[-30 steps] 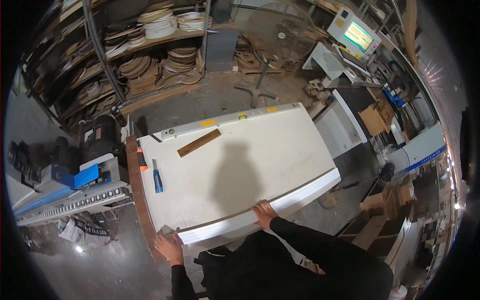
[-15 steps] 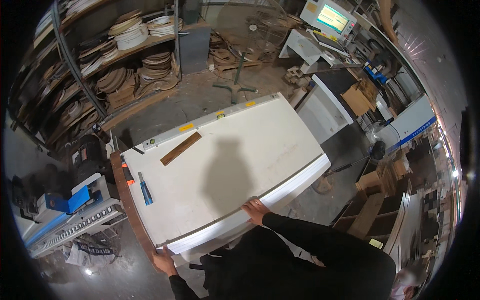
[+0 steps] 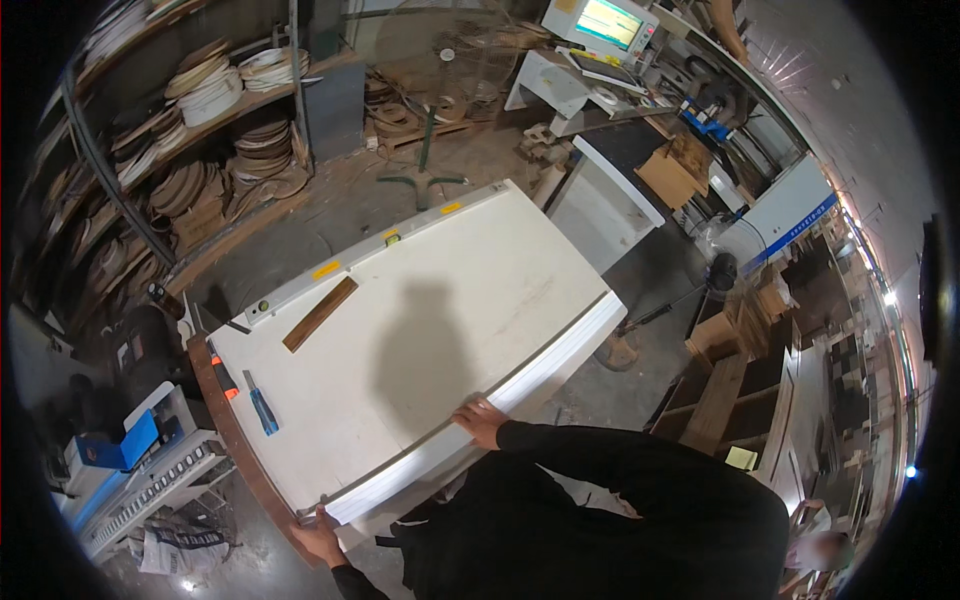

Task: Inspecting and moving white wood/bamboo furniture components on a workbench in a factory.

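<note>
A long white strip (image 3: 572, 346) lies along the near edge of a white-topped workbench (image 3: 530, 245). At its left end, by the near left corner, my left hand (image 3: 320, 541) is closed around the strip's end, thumb on top. My right hand (image 3: 481, 424) grips the same strip near its middle, fingers curled over the upper edge. A blue-handled chisel-like tool (image 3: 263, 411) rests at the left of the top, beside an orange and black knife-like tool (image 3: 225, 380). Farther back lie a brown wood piece (image 3: 320, 314) and a spirit level (image 3: 350, 259) along the far edge.
Shelves with coiled edging rolls (image 3: 213, 82) stand at the back left. A fan on a green stand (image 3: 425, 150) and a screen console (image 3: 605, 25) are behind the bench. A machine with a blue flap (image 3: 139, 440) is at left, stacked boards (image 3: 720, 405) at right.
The whole scene has shifted left in the view, so my head has turned a little. Both hands keep their grip on the strip in about the same places.
</note>
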